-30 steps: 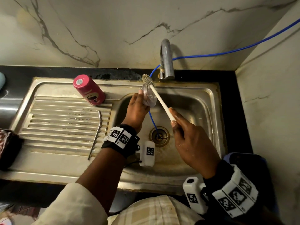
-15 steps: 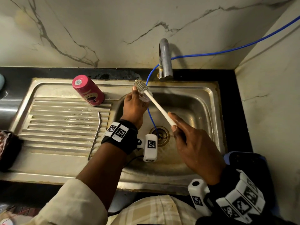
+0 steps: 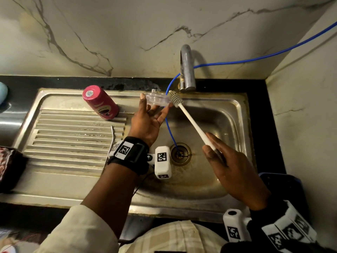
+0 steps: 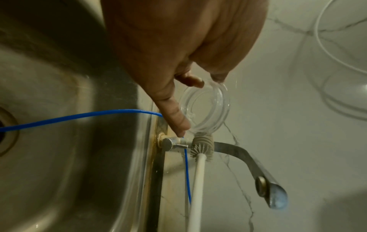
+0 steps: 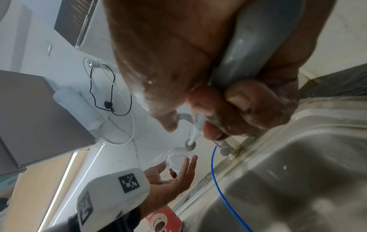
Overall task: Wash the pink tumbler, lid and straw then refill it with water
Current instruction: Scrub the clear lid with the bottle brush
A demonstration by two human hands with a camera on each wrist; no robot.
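The left hand [image 3: 145, 121], palm up and fingers nearly straight, pinches the clear lid [image 3: 158, 99] by its rim at the fingertips, and the right hand [image 3: 235, 172] grips the brush [image 3: 189, 117] touching the lid's right edge; the lid looks light, stiff and probably slippery from soap, so the rim seems the safest hold.

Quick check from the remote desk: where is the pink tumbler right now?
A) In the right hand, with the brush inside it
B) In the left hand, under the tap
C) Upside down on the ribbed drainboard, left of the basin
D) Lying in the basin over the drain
C: the pink tumbler stands base-up on the drainboard, while the left hand holds the clear lid and the right hand the brush.
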